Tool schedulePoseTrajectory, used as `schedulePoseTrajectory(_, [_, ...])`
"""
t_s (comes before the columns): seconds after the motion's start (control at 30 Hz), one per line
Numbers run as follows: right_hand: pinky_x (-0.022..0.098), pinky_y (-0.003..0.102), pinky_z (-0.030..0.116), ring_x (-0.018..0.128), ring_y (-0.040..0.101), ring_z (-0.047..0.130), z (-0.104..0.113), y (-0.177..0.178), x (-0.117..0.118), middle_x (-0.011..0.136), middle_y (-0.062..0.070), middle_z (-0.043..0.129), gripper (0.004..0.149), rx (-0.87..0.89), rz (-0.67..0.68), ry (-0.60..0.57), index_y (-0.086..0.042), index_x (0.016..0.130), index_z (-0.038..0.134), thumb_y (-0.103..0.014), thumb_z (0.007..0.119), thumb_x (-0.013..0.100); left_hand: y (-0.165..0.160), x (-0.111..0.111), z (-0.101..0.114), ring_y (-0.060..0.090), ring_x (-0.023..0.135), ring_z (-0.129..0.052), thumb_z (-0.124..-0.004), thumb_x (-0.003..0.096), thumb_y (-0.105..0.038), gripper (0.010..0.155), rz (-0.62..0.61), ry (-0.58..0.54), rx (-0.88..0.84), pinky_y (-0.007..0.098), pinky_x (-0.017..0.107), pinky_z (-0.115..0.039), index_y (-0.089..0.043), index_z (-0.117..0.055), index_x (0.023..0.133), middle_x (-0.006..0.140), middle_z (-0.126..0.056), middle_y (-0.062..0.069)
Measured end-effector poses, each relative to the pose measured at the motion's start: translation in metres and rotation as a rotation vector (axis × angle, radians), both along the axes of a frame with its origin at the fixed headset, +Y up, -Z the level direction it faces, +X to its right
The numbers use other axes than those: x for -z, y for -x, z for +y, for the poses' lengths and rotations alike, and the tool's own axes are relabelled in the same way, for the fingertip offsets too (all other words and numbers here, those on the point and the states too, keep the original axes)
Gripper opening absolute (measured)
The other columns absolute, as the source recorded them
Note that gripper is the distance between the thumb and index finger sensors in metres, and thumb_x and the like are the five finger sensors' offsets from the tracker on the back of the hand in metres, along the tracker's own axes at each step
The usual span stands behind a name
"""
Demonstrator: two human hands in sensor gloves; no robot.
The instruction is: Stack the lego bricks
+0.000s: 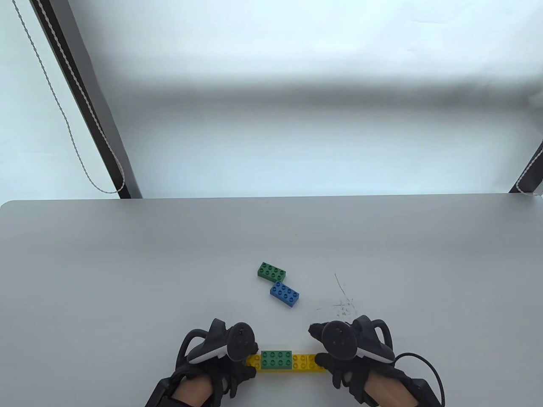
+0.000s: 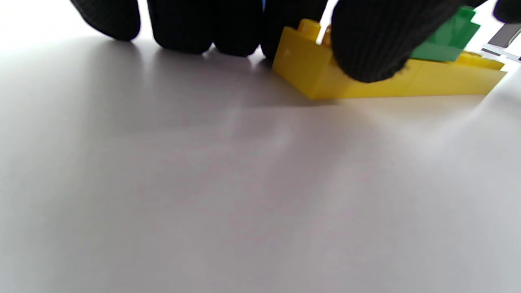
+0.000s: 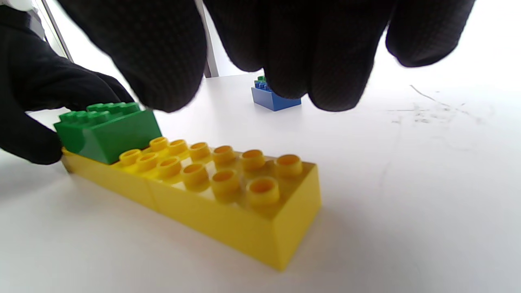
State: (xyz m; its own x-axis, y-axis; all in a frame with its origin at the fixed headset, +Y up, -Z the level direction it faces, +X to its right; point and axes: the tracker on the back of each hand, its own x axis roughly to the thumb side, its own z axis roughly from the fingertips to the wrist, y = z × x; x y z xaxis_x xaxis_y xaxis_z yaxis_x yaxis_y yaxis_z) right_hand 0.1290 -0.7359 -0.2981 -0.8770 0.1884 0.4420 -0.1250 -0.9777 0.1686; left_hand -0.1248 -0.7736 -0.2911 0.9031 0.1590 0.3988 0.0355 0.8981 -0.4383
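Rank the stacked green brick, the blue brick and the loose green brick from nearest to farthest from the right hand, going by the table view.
1. Stacked green brick: on the yellow bricks, just left of the right hand.
2. Blue brick: on the table, farther up and to the left.
3. Loose green brick: beyond the blue brick, corner to corner with it.

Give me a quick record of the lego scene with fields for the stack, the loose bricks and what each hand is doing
stack: green brick sits on the left part of a yellow base row, near the table's front edge
base: two yellow bricks end to end, seam visible in the right wrist view
loose bricks: green loose brick and blue brick, corner to corner, farther back
left hand: fingers at the base's left end, touching it
right hand: over the base's right end, fingertips above the studs, grip not visible
table: scratch marks right of the blue brick
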Motion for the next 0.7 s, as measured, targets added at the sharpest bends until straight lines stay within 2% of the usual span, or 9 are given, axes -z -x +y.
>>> schedulePoseTrajectory(0.53, [0.056, 0.062, 0.074, 0.073, 0.038, 0.094, 0.028, 0.062, 0.077, 0.091, 0.014, 0.083, 0.072, -0.028, -0.048, -0.089, -0.014, 0.093, 0.068, -0.044, 0.092, 0.031, 0.000, 0.000, 0.000, 0.029, 0.091, -0.062, -0.080, 0.0379, -0.055, 0.064, 0.004, 0.006, 0.005, 0.060, 0.070, -0.057, -0.032, -0.063, 0.095, 0.104, -0.060, 0.003])
schedulePoseTrajectory(0.7, [0.057, 0.062, 0.074, 0.074, 0.039, 0.094, 0.028, 0.075, 0.101, 0.092, 0.014, 0.082, 0.073, 0.010, -0.096, -0.047, -0.014, 0.093, 0.067, -0.044, 0.092, 0.031, 0.000, 0.000, 0.000, 0.029, 0.091, -0.062, -0.080, 0.0378, -0.055, 0.064, 0.004, 0.006, 0.005, 0.060, 0.070, -0.057, -0.032, -0.063, 0.095, 0.104, -0.060, 0.003])
